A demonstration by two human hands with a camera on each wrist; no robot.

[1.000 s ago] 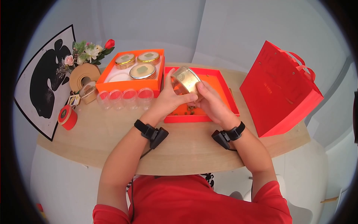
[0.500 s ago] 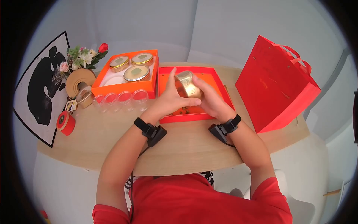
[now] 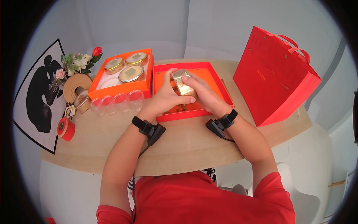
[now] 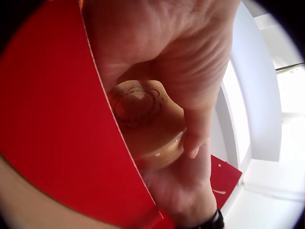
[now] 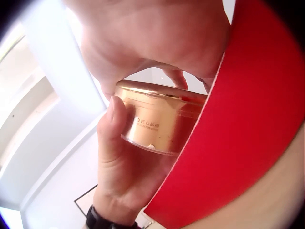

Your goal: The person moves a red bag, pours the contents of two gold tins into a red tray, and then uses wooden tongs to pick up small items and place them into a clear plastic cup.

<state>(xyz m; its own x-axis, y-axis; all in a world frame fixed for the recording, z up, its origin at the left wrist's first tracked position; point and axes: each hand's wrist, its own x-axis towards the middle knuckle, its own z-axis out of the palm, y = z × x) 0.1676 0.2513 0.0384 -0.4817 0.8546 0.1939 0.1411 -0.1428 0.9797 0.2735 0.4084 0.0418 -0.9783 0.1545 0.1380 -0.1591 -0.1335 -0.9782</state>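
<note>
Both hands hold a round gold tin [image 3: 184, 85], tilted over the shallow red tray [image 3: 193, 117] with its orange inside. My left hand [image 3: 166, 96] grips the tin from the left, its thumb along the near lower side. From the right my right hand [image 3: 207, 95] grips it, with the thumb across its upper part. In the left wrist view, a ring-shaped pattern shows on the flat face of the tin [image 4: 143, 112]. Small printing marks the side of the tin [image 5: 157, 123] in the right wrist view. Several small dark bits [image 3: 181, 108] lie in the tray.
An orange box [image 3: 123, 86] with white lining and three gold-rimmed round tins stands left of the tray. Several clear plastic jars [image 3: 121, 102] line its front. A red paper bag [image 3: 270, 80] stands at right. Flowers [image 3: 79, 62] and a red round container [image 3: 66, 128] are at far left.
Between the hands the gold tin has turned, and the right thumb has shifted from its near side to its upper part. The head view has swung slightly.
</note>
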